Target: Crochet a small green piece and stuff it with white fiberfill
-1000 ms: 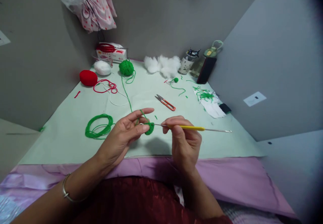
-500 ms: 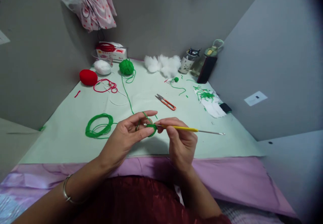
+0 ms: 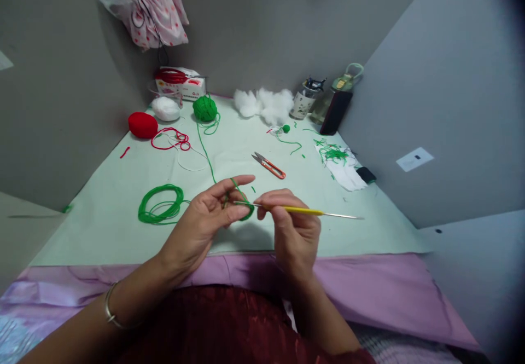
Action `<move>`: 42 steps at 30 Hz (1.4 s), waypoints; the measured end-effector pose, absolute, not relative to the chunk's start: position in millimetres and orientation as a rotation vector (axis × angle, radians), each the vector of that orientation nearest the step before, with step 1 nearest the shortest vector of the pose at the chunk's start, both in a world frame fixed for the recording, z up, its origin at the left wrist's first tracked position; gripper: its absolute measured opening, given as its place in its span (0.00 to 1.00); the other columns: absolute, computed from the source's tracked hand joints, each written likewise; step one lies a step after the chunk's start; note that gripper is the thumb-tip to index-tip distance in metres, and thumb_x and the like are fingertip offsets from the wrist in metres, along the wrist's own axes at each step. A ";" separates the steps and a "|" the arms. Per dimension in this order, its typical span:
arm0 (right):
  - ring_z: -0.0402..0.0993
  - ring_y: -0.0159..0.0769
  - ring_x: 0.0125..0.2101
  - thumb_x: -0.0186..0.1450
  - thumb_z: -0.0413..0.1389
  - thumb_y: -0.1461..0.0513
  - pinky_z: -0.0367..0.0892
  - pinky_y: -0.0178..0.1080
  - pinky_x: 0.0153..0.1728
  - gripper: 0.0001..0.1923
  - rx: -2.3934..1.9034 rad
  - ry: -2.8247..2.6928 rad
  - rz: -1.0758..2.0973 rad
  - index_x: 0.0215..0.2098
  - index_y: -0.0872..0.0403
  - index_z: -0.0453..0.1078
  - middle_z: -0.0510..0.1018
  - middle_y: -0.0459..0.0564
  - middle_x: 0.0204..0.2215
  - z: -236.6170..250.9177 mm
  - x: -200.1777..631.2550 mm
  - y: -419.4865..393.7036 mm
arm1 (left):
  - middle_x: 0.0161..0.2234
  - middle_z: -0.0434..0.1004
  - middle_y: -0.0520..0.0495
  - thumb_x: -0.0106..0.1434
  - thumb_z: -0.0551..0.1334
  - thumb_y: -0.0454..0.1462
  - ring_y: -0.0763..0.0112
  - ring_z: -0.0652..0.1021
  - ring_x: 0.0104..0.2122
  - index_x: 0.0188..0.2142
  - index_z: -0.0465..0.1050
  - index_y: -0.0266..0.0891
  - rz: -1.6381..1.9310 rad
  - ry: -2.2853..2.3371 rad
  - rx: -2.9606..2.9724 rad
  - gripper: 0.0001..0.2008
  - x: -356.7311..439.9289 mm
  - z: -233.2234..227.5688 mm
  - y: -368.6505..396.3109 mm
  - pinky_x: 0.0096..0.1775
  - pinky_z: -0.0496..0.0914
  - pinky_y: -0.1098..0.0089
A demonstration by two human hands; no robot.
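Observation:
My left hand [image 3: 209, 211] pinches a small green crochet piece [image 3: 248, 213] between thumb and fingers, with a green strand looped over its raised index finger. A crochet hook [image 3: 303, 210] with a yellow handle and metal ends lies in the grip of my right hand [image 3: 293, 221]. The hook's left end reaches the crochet piece; whether it passes through a stitch I cannot tell. From the left hand the yarn runs back to a green yarn ball [image 3: 205, 109]. A loose coil of green yarn [image 3: 161, 204] rests on the table left of that hand.
Orange thread snips [image 3: 269, 165] lie beyond my hands. Red yarn [image 3: 143, 125], white yarn [image 3: 166, 109] and white stuffing [image 3: 264, 105] stand at the back. Toward the right are a phone [image 3: 336, 113], a bottle [image 3: 343, 82] and green yarn scraps [image 3: 334, 154] on white paper.
The hook has turned slightly in my right hand and its left end sits a little differently at the crochet piece. Both hands stay in nearly the same place.

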State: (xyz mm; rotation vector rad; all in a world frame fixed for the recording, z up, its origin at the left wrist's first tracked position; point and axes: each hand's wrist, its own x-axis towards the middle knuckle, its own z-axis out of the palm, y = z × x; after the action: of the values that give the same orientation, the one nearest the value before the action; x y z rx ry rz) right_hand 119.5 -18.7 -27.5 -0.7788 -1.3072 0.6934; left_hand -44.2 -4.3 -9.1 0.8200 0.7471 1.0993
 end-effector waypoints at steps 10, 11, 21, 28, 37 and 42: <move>0.80 0.31 0.30 0.76 0.55 0.60 0.77 0.36 0.33 0.09 -0.687 -1.106 0.971 0.42 0.50 0.78 0.86 0.47 0.35 -34.6 120.8 -13.0 | 0.38 0.73 0.52 0.65 0.71 0.39 0.74 0.70 0.36 0.52 0.84 0.54 1.083 0.827 1.041 0.15 -48.0 -13.4 -8.1 0.37 0.65 0.74; 0.80 0.31 0.30 0.76 0.55 0.60 0.77 0.36 0.33 0.09 -0.691 -1.112 0.968 0.42 0.50 0.78 0.86 0.47 0.35 -33.3 121.3 -13.9 | 0.38 0.72 0.52 0.65 0.72 0.39 0.74 0.70 0.35 0.52 0.83 0.54 1.077 0.840 1.055 0.16 -48.9 -13.9 -7.4 0.37 0.65 0.74; 0.83 0.38 0.41 0.74 0.53 0.69 0.80 0.43 0.40 0.14 -0.769 -1.701 0.167 0.53 0.52 0.75 0.85 0.53 0.41 -29.8 122.5 -26.0 | 0.34 0.75 0.54 0.63 0.71 0.34 0.74 0.73 0.35 0.52 0.83 0.49 1.197 0.990 1.255 0.17 -46.8 -10.4 -7.3 0.42 0.67 0.72; 0.83 0.40 0.46 0.70 0.59 0.71 0.82 0.41 0.42 0.21 -0.818 -1.861 -0.300 0.59 0.48 0.74 0.85 0.53 0.46 -39.9 121.5 -26.0 | 0.33 0.73 0.54 0.60 0.75 0.38 0.77 0.70 0.32 0.55 0.82 0.48 1.119 0.825 0.939 0.22 -44.3 -5.8 -5.5 0.36 0.67 0.77; 0.78 0.33 0.31 0.75 0.54 0.65 0.76 0.40 0.33 0.12 -0.753 -1.293 0.623 0.46 0.47 0.80 0.83 0.47 0.36 -30.3 123.9 -22.9 | 0.32 0.72 0.51 0.59 0.75 0.37 0.80 0.66 0.28 0.50 0.85 0.43 0.992 0.725 0.753 0.19 -51.6 -9.9 2.5 0.28 0.61 0.81; 0.78 0.33 0.33 0.74 0.57 0.62 0.75 0.39 0.36 0.09 -0.720 -1.202 0.859 0.43 0.47 0.81 0.83 0.46 0.36 -32.5 119.5 -18.4 | 0.39 0.79 0.50 0.62 0.74 0.37 0.73 0.74 0.40 0.49 0.86 0.50 1.004 0.709 0.918 0.15 -46.3 -13.5 -3.9 0.43 0.68 0.76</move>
State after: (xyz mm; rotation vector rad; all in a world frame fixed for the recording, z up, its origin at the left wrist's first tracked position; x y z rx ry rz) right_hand 119.5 -18.4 -32.5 -0.7200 -1.2018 0.8586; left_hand -46.3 -3.9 -13.5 0.9181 0.7092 1.0041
